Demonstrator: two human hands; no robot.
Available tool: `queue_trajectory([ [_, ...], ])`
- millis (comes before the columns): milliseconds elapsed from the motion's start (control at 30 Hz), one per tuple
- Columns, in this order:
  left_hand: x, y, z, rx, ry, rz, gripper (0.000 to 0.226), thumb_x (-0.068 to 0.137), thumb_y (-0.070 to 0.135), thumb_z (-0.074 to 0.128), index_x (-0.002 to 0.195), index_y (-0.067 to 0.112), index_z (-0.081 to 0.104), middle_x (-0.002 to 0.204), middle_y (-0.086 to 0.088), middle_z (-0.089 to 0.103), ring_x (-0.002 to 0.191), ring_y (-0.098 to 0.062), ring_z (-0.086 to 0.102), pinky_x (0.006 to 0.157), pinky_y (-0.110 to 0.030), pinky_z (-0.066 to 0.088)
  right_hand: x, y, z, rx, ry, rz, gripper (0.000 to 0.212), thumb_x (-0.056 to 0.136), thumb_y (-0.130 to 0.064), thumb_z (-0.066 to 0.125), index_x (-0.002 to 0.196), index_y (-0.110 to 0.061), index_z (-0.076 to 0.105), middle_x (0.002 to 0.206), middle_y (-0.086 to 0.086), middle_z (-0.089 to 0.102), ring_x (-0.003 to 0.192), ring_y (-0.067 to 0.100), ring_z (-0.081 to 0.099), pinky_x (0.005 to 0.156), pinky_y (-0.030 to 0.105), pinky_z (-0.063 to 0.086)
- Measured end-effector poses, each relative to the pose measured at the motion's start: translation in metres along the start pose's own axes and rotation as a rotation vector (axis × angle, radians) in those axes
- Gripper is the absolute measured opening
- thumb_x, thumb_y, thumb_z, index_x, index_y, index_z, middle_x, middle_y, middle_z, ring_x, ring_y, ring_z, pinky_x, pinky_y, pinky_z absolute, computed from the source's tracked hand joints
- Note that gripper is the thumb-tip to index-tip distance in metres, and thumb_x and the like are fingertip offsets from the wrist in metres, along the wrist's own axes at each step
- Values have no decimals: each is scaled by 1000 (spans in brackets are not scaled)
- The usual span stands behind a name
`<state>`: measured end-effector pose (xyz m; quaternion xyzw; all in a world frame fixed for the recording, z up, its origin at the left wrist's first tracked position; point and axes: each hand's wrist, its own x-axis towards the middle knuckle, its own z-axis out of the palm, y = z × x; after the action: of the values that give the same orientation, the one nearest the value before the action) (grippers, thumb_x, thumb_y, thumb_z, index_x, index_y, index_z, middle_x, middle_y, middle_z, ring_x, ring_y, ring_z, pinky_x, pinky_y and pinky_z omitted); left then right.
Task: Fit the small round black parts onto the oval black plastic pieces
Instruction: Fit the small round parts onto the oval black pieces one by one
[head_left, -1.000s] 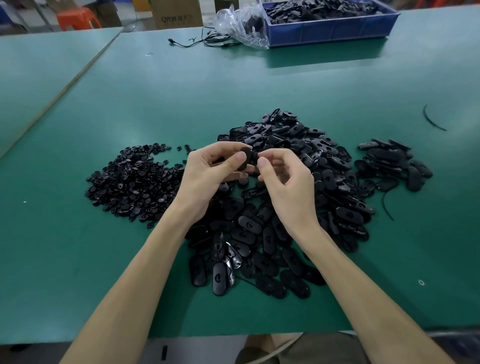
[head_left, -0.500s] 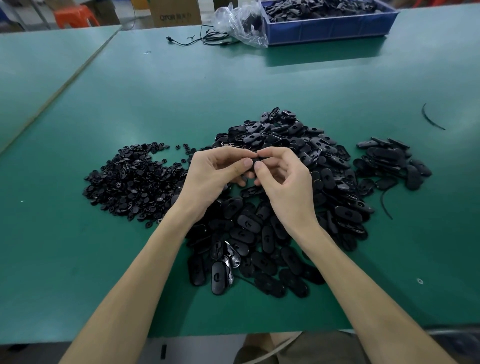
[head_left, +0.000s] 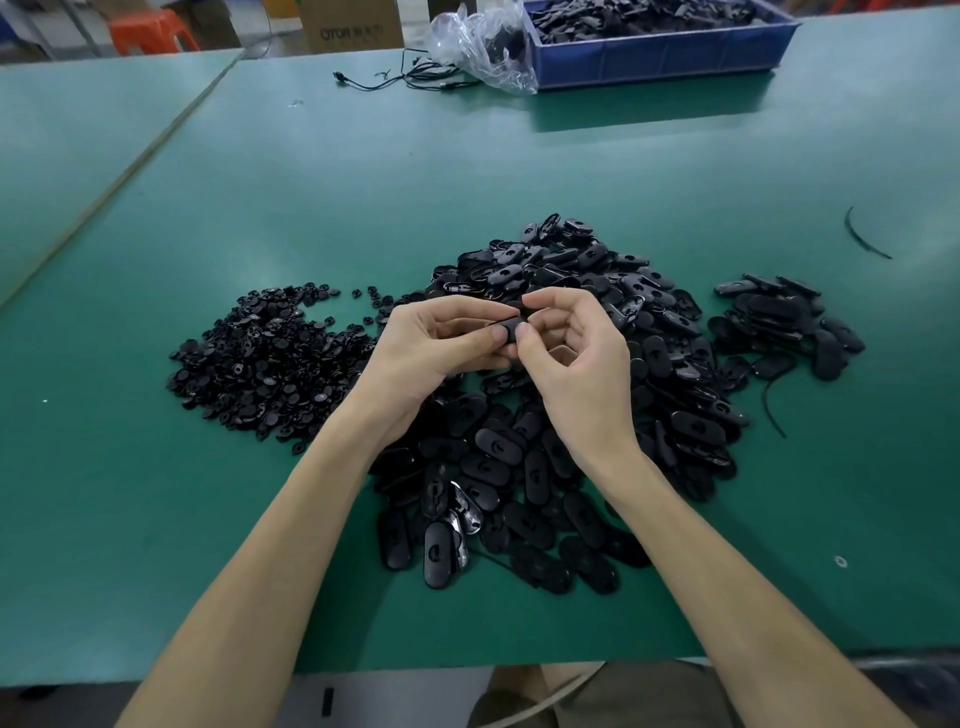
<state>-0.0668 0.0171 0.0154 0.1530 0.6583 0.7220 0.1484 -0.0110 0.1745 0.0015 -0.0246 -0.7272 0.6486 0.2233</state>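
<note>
Green matting covers the table (head_left: 519, 171), a flat bed on which loose stock spreads without rolling. The heap of oval pieces (head_left: 675, 364) lies directly under both hands and runs out past the right hand (head_left: 582, 358), so a fresh piece is only a short reach down. The pile of small round parts (head_left: 270, 358) lies just off the outer side of the left hand (head_left: 426, 353), kept apart from the ovals, probably to ease picking. A smaller cluster of ovals (head_left: 784, 322), well outside the right hand, is likely the finished lot. Both hands hover above the heap, fingertips meeting. The left hand, fingers curled, pinches one oval piece (head_left: 511, 329) under its thumb. The right hand's thumb and forefinger close on the end of that piece nearest them, apparently pressing a round part home. The round part itself is hidden by the fingertips.
</note>
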Motion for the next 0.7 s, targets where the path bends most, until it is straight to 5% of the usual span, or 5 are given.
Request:
queue_trajectory([
  [367,-1,3,2,55,29,-27,16,94,-2,70,108,1,76,101,-21,77,91,-29,76,88,-35,62,0,-1,1,-8,-23,-16,21,94,-6,72,107,-22,68,84,-7,69,76,8,67,72,24,58],
  [700,-1,3,14,208,120,21,18,90,-11,65,99,-1,77,90,-17,78,76,-18,70,73,-20,57,-3,0,3,-42,-59,-37,25,91,-2,72,99,-26,66,82,2,65,75,23,65,71,35,60],
])
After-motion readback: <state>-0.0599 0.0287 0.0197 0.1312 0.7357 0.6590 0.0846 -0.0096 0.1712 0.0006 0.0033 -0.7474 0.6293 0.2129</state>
